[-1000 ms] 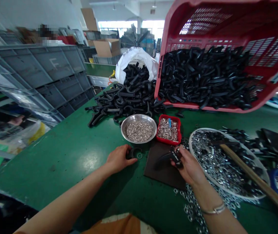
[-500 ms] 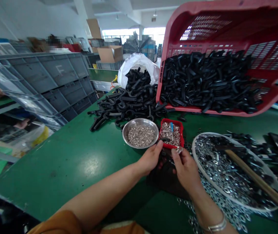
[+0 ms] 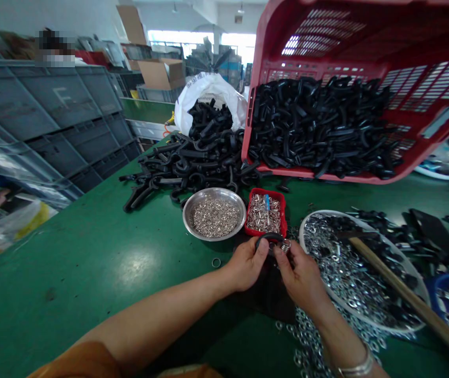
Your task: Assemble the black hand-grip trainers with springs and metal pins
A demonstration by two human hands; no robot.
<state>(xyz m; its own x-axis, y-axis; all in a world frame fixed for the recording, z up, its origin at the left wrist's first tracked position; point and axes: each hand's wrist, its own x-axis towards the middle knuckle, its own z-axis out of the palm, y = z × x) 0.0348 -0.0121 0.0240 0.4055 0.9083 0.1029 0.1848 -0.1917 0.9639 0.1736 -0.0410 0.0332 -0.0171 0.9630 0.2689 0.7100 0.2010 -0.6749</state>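
My left hand (image 3: 248,262) is closed on a curved black plastic part (image 3: 269,238), which arches toward my right hand. My right hand (image 3: 303,270) pinches a small bundle of shiny metal rings (image 3: 286,245) that looks like a coil; whether they are separate I cannot tell. The fingertips of both hands nearly meet. Just beyond them stands a red tray (image 3: 286,220) of small metal pins with a blue-handled screwdriver (image 3: 267,202) on top. A steel bowl (image 3: 187,220) of tiny metal pieces is beside it. One loose ring (image 3: 216,262) lies left of my left hand.
A red basket (image 3: 253,121) of black parts lies tipped at the back right. Black curved parts (image 3: 180,163) spill from a white sack (image 3: 183,102). At right, a hammer (image 3: 389,278) rests across a white basin (image 3: 306,226) of metal links. Grey crates (image 3: 78,100) stand left.
My hands have come closer together, and the black part now shows raised between them. A loose ring shows on the table by my left wrist. The view has shifted slightly right.
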